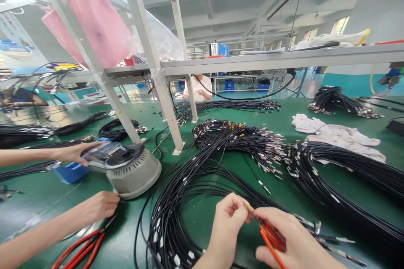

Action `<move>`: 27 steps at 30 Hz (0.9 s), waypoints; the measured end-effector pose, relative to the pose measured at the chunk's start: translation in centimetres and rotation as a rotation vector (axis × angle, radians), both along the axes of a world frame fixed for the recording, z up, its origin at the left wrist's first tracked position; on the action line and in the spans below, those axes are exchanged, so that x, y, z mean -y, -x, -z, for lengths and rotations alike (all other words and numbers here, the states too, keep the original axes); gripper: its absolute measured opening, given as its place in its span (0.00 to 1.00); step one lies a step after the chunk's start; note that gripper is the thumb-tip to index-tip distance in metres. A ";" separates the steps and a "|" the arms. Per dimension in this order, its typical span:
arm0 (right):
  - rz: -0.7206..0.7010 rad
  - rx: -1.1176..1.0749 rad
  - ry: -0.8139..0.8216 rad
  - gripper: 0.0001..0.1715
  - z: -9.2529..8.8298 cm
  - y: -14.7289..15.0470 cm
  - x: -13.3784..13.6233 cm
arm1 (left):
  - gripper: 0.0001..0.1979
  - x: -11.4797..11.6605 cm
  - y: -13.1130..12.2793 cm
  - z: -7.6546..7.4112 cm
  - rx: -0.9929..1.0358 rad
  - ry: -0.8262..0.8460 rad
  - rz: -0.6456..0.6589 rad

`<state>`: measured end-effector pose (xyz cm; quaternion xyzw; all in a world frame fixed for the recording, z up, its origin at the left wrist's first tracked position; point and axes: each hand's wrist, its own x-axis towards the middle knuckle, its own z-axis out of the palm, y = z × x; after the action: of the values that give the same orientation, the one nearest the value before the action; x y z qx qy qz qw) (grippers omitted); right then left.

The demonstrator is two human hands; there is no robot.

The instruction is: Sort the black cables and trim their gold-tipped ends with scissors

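your right hand [293, 239] is curled shut around the orange-handled cutters [271, 235], their nose pointing at the cable end [249, 209], which your left hand [229, 222] pinches between thumb and fingertips, the other fingers folded in. that end sits low in the middle of the view, just above the green table [284, 193], and its cable runs back into the big coil of black cables [176, 210] lying to your left. by the look of it you are dressing one tip at a time with the cutters; closing them cleanly calls for the tip held still and the nose set square on it.

further left, a co-worker's hand [75, 153] rests on the grey round machine [132, 168], and their other hand [97, 207] lies near the red-handled pliers [82, 248]. a blue tray [67, 172] sits just beside the machine; what is in it is hidden. a pink bag [91, 17] hangs overhead, its contents not visible.
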<state>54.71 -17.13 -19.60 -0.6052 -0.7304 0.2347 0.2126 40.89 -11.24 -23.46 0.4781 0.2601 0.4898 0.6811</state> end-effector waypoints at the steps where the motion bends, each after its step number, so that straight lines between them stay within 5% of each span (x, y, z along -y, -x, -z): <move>1: -0.005 0.005 0.039 0.23 -0.5 0.2 0.0 | 0.07 0.0 0.0 0.0 -0.001 -0.004 0.001; 11: 0.017 -0.048 0.017 0.20 -0.5 0.5 0.2 | 0.08 0.3 0.3 0.9 0.032 -0.016 -0.004; 19: 0.067 -0.020 -0.015 0.16 -0.6 -0.1 0.0 | 0.08 0.4 0.5 0.0 0.113 -0.015 0.014; 27: 0.009 -0.084 0.048 0.22 -0.7 -0.9 1.1 | 0.08 0.6 0.7 -0.2 0.186 0.039 0.102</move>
<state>55.65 -18.22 -18.86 -0.6032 -0.7121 0.2763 0.2295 40.18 -11.81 -23.26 0.4299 0.1804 0.4917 0.7354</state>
